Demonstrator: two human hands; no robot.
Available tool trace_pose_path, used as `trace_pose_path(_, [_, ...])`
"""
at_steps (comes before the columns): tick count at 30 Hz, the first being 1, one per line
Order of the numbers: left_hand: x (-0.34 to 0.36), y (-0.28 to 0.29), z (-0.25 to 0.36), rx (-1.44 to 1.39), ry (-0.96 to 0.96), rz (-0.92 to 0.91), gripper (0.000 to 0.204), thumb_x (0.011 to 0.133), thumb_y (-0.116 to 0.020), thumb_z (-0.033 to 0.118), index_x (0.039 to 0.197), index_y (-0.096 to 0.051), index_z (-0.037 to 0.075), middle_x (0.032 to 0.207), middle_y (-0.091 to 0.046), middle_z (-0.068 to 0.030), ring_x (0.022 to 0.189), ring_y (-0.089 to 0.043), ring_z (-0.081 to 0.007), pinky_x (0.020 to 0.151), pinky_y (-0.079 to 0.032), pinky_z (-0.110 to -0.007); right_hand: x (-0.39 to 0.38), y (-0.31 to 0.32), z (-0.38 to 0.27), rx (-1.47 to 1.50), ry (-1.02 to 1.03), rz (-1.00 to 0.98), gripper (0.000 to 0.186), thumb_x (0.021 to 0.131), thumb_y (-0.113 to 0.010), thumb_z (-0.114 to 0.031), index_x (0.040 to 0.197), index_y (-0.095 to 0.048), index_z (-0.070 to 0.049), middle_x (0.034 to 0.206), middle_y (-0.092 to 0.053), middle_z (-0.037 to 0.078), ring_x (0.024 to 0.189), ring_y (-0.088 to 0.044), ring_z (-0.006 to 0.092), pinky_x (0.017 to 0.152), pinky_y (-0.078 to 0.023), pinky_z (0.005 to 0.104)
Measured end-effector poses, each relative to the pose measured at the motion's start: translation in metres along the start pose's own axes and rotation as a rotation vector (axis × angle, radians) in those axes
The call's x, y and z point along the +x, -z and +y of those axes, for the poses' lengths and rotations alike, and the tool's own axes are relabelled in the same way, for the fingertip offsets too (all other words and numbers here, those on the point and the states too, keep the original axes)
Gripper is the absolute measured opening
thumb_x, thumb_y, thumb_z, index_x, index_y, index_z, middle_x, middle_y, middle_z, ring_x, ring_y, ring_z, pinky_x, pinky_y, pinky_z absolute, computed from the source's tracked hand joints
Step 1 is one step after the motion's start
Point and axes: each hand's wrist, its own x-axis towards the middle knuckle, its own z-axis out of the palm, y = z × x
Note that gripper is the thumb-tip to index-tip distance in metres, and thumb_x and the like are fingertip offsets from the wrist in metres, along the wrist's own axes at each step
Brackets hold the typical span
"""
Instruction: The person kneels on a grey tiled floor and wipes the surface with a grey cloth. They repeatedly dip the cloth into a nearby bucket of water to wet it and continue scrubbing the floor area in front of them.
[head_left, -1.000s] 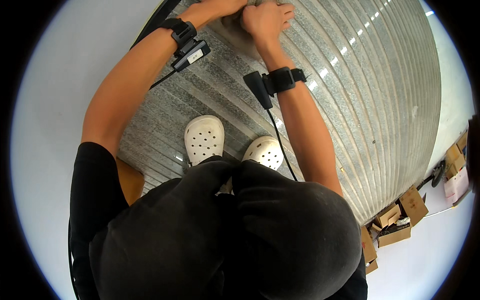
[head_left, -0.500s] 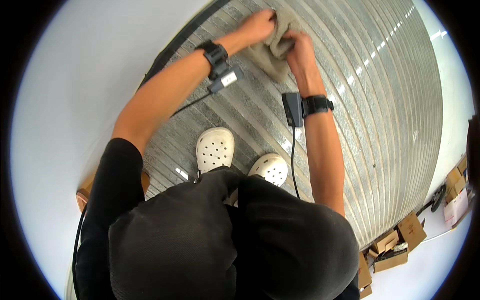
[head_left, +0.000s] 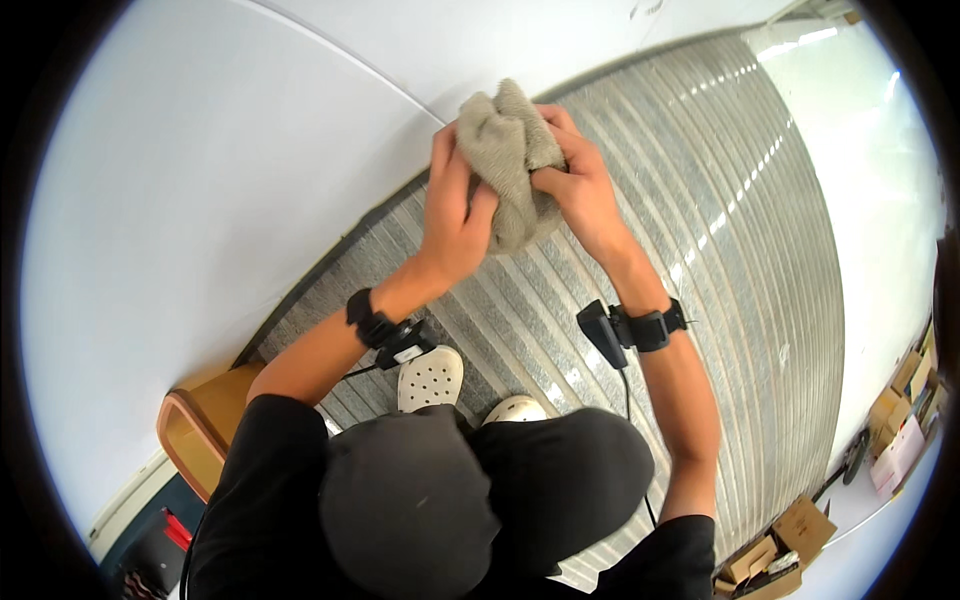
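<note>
A bunched, grey-beige cloth (head_left: 512, 165) is held up between my two hands, in front of me over the ribbed grey floor (head_left: 690, 190). My left hand (head_left: 452, 215) grips its left side, thumb toward me and fingers behind. On the other side my right hand (head_left: 582, 190) is closed on the cloth, its thumb pressed into a fold. Part of the fingers of both hands is hidden by the fabric.
A white wall (head_left: 230, 180) rises along the left, meeting the floor at a dark edge strip. An orange-brown container (head_left: 185, 430) stands at lower left. Open cardboard boxes (head_left: 800, 530) lie at lower right. Cables run from both wrist devices; my white clogs (head_left: 430, 380) are below.
Both hands have drawn the cloth up off the floor and toward me, bunching it. My view has shifted, showing more of the wall and the orange-brown container.
</note>
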Motion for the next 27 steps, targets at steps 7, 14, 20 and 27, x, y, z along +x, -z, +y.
trace_pose_path(7, [0.041,0.108,0.093,0.114,-0.267,-0.004,0.067,0.086,-0.063,0.023,0.139,-0.038,-0.008,0.144,-0.024,-0.0239,0.131,-0.036,-0.0395,0.109,-0.035,-0.042,0.041,-0.031,-0.179,-0.230,0.355,-0.334,0.045,0.073,-0.052,0.003,0.118,-0.062,0.004,0.127,-0.051,0.010,0.112,-0.054,0.0246,0.095,-0.044,0.0346])
trace_pose_path(14, [0.123,0.169,0.152,0.353,-0.626,0.282,0.059,0.090,-0.064,0.019,0.141,-0.044,-0.002,0.146,-0.040,-0.0195,0.132,-0.043,-0.0345,0.109,-0.036,-0.042,0.059,-0.064,-0.264,-0.010,0.473,-0.282,0.059,0.065,-0.048,0.013,0.124,-0.056,0.009,0.135,-0.045,0.008,0.115,-0.052,0.0157,0.096,-0.044,0.0260])
trace_pose_path(20, [0.138,0.183,0.159,0.149,-0.532,0.009,0.075,0.089,-0.072,0.024,0.149,-0.034,0.000,0.154,-0.027,-0.0187,0.141,-0.032,-0.0349,0.113,-0.033,-0.043,0.060,-0.054,-0.252,0.018,0.424,-0.197,0.056,0.075,-0.050,0.010,0.131,-0.051,0.005,0.126,-0.052,0.006,0.112,-0.054,0.0161,0.097,-0.043,0.0284])
trace_pose_path(27, [0.144,0.178,0.183,0.331,-0.547,-0.073,0.070,0.087,-0.072,0.020,0.147,-0.040,0.004,0.152,-0.036,-0.0176,0.142,-0.031,-0.0362,0.116,-0.029,-0.044,0.036,-0.056,-0.248,-0.039,0.422,0.017,0.048,0.080,-0.049,0.008,0.128,-0.053,0.003,0.116,-0.060,0.008,0.112,-0.054,0.0150,0.101,-0.039,0.0286])
